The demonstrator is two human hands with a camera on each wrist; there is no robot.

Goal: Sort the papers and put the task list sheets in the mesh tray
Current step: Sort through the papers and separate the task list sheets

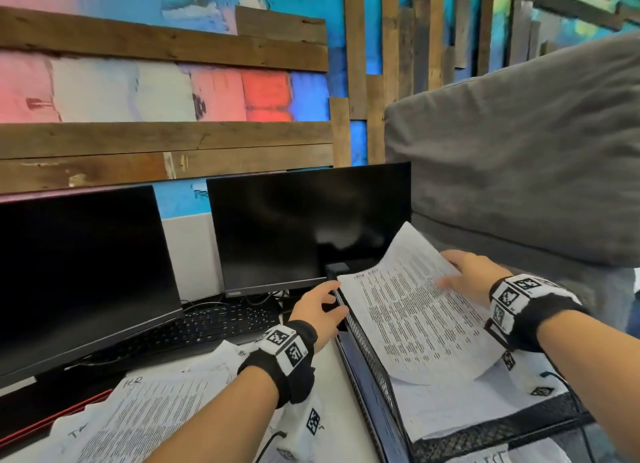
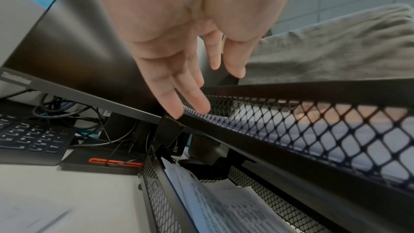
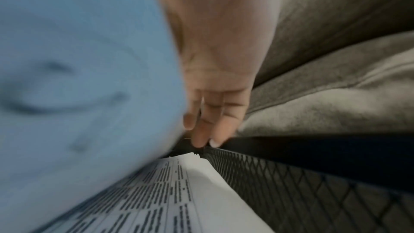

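A printed sheet (image 1: 408,310) is gripped by the right hand (image 1: 467,275) over the mesh tray (image 1: 363,351); its nine-o'clock rim is touched by the relaxed left hand (image 1: 318,310).

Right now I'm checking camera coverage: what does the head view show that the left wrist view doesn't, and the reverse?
Only the head view shows the right hand holding a printed sheet over the top mesh tray, loose papers on the desk, and a second monitor at left.

Only the left wrist view shows a lower tray under the top one with printed sheets inside.

Both show the left hand with its fingers straight at the top tray's rim, the keyboard, and the nearer monitor.
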